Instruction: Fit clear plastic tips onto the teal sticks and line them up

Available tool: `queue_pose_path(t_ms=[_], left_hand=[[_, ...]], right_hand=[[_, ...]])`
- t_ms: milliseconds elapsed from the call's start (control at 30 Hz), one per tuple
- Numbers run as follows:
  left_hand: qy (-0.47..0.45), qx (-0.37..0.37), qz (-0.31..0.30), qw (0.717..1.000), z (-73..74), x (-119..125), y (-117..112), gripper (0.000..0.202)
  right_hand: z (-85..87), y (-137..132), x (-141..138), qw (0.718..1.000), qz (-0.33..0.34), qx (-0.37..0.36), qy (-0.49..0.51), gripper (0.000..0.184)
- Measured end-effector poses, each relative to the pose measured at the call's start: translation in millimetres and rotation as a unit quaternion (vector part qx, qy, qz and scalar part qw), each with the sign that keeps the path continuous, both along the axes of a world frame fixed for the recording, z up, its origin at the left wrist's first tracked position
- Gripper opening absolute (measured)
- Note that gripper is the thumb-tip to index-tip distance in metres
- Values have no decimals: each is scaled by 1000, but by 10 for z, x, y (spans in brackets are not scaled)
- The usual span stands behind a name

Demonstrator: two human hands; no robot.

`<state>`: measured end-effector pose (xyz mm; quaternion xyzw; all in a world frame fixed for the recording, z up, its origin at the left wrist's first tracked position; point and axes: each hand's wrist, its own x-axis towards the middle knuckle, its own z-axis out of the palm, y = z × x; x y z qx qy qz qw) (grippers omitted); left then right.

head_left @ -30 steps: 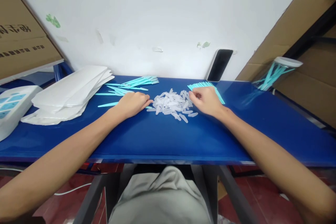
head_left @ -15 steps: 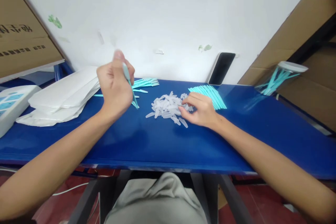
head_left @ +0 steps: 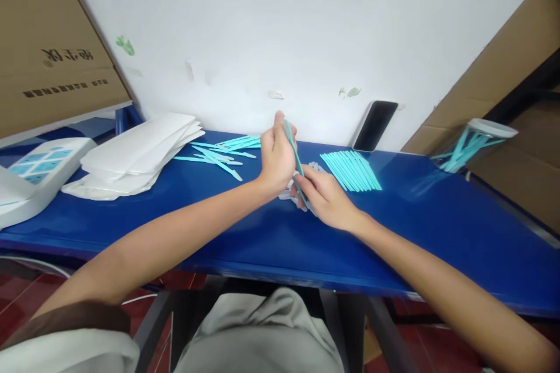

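Note:
My left hand [head_left: 276,157] is closed round a thin teal stick [head_left: 294,154], holding it upright and slanted over the pile of small clear plastic caps [head_left: 292,186]. My right hand [head_left: 324,195] rests on that pile with its fingers pinched at the stick's lower end; what it grips is hidden. Both hands touch above the blue table [head_left: 245,227]. To the right of the hands lies a neat row of teal sticks [head_left: 350,170]. More loose teal sticks [head_left: 219,154] are scattered to the left.
A stack of white bags [head_left: 135,151] lies at the left, with a white device [head_left: 39,172] beyond it. A dark phone [head_left: 375,125] leans on the wall. A clear jar of teal sticks [head_left: 468,143] lies at the right. Cardboard boxes [head_left: 52,52] flank both sides.
My left hand picked a teal stick off the table, lifted it and carried it right to the cap pile. My right hand shifted left onto the pile to meet it.

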<state>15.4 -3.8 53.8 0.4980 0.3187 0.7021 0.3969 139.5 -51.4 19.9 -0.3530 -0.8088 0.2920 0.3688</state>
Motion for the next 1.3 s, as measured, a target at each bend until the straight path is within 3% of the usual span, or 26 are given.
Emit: queue_pose_path(t_ms=[167,267,367,467,633,733,967,1167,1300], left_hand=[[154,54,-5,987,-232,-364,216,65],[300,76,-82,947,-340,-711,303,64],[346,50,-145,926,-387,-1006,353,60],[349,35,-161,922,-387,-1173,336,55],[428,25,-153,890,-379,-1173,210,47],[464,68,-135,873,-372,-1114,161,50],[435,74,-120,889,-293,-1113,80,55],[450,78,-174,872,-318,-1110,37,51],[498,153,-91,849,-311,-1161,71,46]], right_hand=[[-51,68,50,992,-103,66,-8,36],[-52,118,114,989,-129,61,-41,38],[-59,188,164,979,-159,84,-92,38],[-80,244,189,969,-180,113,-128,42],[-106,242,184,966,-134,151,-163,48],[-110,209,163,973,-91,156,-142,44],[-90,170,156,985,-44,141,-87,44],[-96,180,167,990,-30,117,-76,45],[-101,194,182,990,-33,114,-76,46]])
